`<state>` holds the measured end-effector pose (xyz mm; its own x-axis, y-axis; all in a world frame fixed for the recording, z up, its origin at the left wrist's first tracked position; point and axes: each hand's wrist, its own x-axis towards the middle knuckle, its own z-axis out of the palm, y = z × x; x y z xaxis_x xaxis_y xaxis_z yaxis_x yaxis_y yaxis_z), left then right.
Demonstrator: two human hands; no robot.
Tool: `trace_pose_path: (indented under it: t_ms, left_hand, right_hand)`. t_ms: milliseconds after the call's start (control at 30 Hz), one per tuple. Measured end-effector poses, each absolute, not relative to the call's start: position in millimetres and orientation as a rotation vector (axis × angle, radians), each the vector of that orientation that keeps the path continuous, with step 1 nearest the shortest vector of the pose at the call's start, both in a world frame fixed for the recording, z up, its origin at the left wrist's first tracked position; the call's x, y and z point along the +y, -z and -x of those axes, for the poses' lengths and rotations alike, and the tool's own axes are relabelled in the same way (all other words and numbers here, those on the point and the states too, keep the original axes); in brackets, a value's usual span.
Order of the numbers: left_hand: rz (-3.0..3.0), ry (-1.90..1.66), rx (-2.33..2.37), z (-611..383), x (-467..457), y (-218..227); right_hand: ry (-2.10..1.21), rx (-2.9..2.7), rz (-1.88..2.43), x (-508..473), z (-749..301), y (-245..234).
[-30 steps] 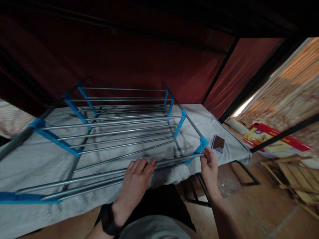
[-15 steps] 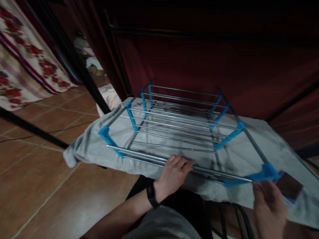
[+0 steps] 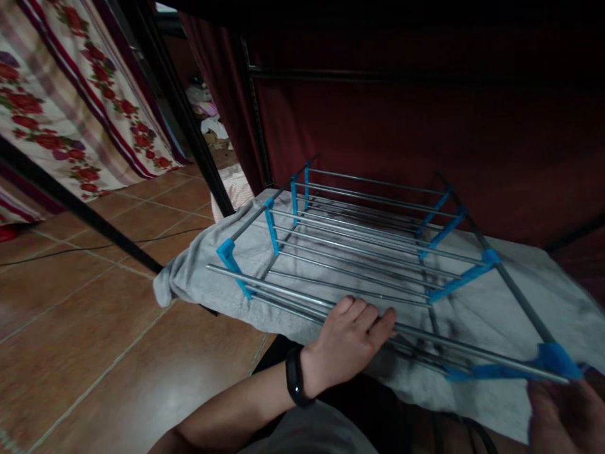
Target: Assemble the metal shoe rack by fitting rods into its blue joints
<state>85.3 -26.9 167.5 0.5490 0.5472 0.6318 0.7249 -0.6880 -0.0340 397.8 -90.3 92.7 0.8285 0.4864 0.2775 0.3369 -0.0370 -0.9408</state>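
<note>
A rack of grey metal rods (image 3: 350,249) with blue plastic brackets (image 3: 460,284) lies across a grey cloth. My left hand (image 3: 352,340), a black band on its wrist, has its fingers wrapped over a loose metal rod (image 3: 283,290) along the near side. That rod's left end sticks out past the near left bracket (image 3: 234,261), and its right end lies against the near right bracket (image 3: 558,362). Blurred and cut by the frame's edge, my right hand (image 3: 567,413) is closed at this right bracket, its fingertips just below the rod end.
Grey cloth (image 3: 515,284) covers the surface under the rack. Behind it hangs a dark red curtain (image 3: 378,132). Black metal poles (image 3: 193,126) stand at the left, near a floral blanket (image 3: 94,107). A thin cable (image 3: 132,243) crosses the tiled floor (image 3: 118,340).
The view has turned, so the rack appears further right. The near rod's right end has risen onto the blue bracket, and my right hand has moved right with it. My left hand keeps its hold.
</note>
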Motion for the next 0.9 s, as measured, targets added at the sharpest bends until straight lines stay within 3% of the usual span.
trace_pose_path:
  t_ms: [200,433,667,900]
  left_hand:
    - [2.381,0.835,-1.076,-80.1,-8.8,-173.3]
    - [2.524,0.768,-0.996,-67.0,-12.9,-142.5]
    - [2.716,0.630,-1.052,-49.7,-56.3,-84.8]
    - [2.828,0.376,-1.254,-23.7,-72.5,-66.4]
  right_hand:
    - [-0.117,-0.887,1.532,-76.4,-387.9,-117.8]
    - [-0.141,-0.823,1.482,-78.6,-385.9,-103.2]
    - [0.307,-1.004,1.577,-105.2,-348.3,-142.0]
    - [-0.459,-2.249,1.434,5.5,-285.4,-156.0]
